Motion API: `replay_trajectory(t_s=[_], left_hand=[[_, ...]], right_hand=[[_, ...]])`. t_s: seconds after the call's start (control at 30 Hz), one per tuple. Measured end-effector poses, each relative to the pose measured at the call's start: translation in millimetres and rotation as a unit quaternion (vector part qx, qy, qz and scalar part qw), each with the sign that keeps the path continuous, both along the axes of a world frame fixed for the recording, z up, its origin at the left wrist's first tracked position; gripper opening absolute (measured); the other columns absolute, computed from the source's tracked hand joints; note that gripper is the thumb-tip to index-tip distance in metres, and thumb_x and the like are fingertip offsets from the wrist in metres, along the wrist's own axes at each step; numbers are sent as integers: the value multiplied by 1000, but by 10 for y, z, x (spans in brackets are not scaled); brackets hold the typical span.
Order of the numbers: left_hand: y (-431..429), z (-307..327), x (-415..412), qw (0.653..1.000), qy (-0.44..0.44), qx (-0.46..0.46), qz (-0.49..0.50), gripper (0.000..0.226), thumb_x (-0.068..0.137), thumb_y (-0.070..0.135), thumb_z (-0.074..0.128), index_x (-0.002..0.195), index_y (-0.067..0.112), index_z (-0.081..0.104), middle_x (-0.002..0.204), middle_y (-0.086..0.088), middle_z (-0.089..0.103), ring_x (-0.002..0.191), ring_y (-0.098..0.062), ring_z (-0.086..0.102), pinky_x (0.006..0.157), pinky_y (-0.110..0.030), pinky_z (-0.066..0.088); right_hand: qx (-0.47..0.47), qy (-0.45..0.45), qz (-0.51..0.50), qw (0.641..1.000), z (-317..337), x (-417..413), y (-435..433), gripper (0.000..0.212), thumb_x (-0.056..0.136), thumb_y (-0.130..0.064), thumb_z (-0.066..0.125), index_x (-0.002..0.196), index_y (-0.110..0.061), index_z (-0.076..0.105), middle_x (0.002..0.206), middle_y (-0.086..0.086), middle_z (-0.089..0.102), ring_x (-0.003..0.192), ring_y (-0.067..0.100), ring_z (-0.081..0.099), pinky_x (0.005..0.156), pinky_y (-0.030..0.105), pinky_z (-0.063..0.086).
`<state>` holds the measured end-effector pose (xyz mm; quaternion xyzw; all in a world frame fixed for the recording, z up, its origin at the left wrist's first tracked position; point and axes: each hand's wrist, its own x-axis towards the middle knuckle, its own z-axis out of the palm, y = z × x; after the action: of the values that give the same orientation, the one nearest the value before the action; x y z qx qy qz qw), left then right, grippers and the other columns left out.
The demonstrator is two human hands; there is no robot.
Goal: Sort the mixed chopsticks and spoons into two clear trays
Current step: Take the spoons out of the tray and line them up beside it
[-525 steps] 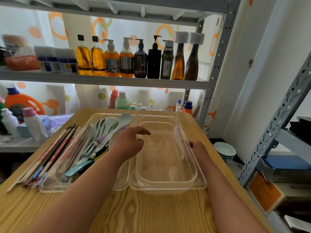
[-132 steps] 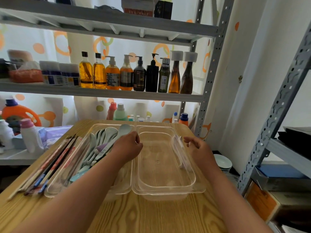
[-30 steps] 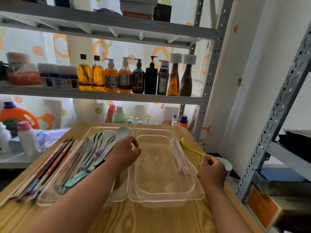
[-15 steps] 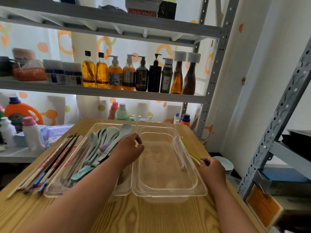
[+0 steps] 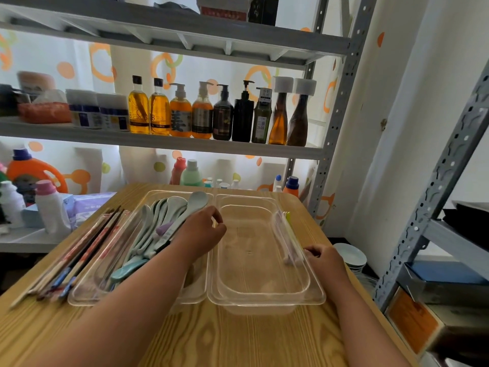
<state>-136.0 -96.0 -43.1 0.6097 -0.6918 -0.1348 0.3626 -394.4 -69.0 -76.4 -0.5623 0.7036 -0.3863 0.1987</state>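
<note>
Two clear, glossy plastic trays sit side by side on the wood-grain desk (image 5: pixel 211 340), centre frame. The left tray (image 5: pixel 87 295) holds smooth, pale, rounded spoons (image 5: pixel 169 207), and slim lacquered chopsticks (image 5: pixel 87 245) lie along its left edge. The left hand (image 5: pixel 201 231) rests loosely curled over the spoons. The right hand (image 5: pixel 324 260) curls at the right tray (image 5: pixel 315 295) rim, by a yellow-green utensil (image 5: pixel 289 223); can't tell if it's pinching.

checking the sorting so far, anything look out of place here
The chopsticks lie on the table left of the left tray, in neither tray, though the right tray looks empty. A yellow-green spoon lies along that tray's right edge, apart from the spoons in the left tray.
</note>
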Motion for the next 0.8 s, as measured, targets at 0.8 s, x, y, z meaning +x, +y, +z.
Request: replay_trajectory(t_s=[0.8], left_hand=[[7, 9, 1, 1000, -8, 6, -2, 9, 89, 27, 60, 92, 24, 52, 83, 4, 53, 75, -10, 50, 72, -25, 42]], right_hand=[[-24, -15, -8, 1000, 22, 7, -44, 30, 91, -16, 53, 118, -8, 63, 117, 10, 64, 108, 23, 57, 89, 31, 43]])
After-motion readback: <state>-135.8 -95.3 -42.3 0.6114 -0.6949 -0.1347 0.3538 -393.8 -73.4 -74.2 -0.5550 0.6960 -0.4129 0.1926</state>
